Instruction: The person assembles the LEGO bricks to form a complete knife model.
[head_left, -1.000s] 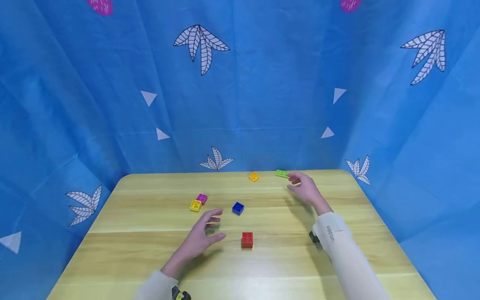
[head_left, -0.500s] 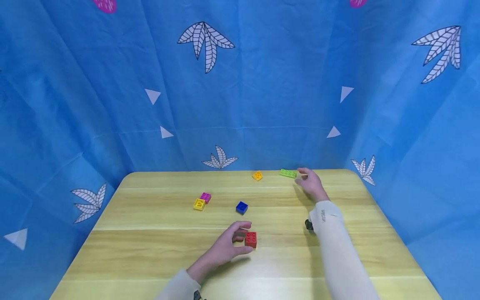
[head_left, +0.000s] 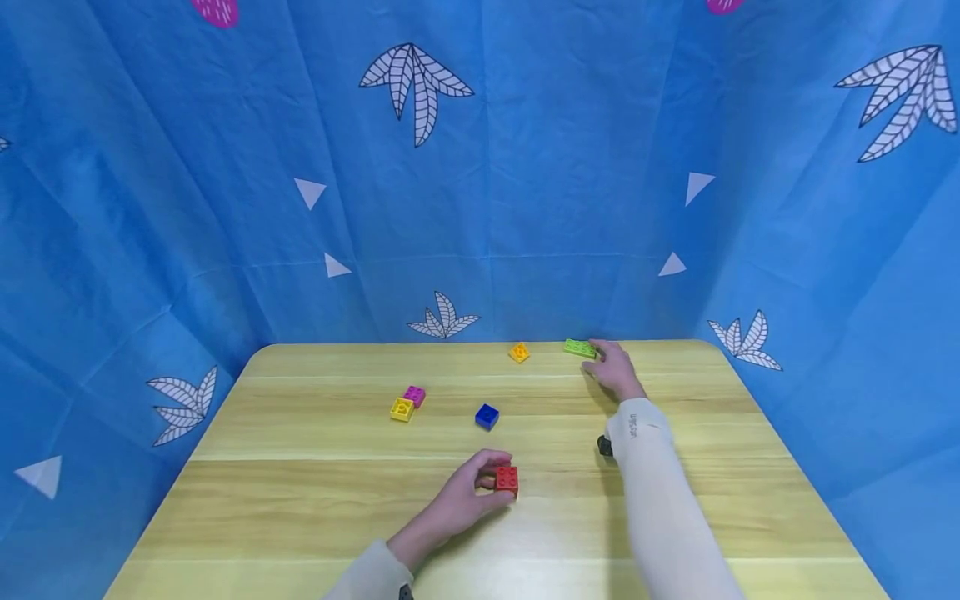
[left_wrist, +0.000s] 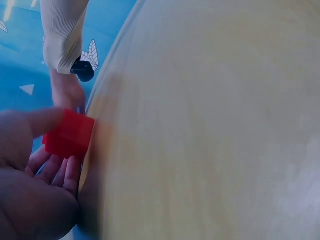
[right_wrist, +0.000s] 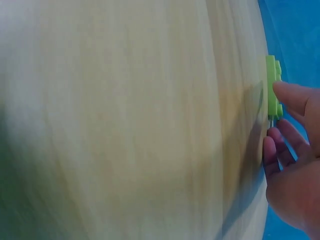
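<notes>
My left hand is round a red toy building brick, thumb on its near side and forefinger along its far side. The left wrist view shows the thumb laid against the red brick, the other fingers below it. At the table's far edge my right hand reaches a long lime-green building brick, fingertips right at its right end. In the right wrist view the thumb of the right hand overlaps the green brick, while the other fingers are parted from the thumb beside the brick's end.
A blue brick lies beyond the left hand. Farther left, a yellow brick lies against a magenta brick. An orange brick sits near the far edge of the wooden table. A blue patterned curtain hangs behind.
My left hand has moved right from beside the red brick and taken it between thumb and fingers. My right hand, first over the green brick, drew back right, then came in at its end.
</notes>
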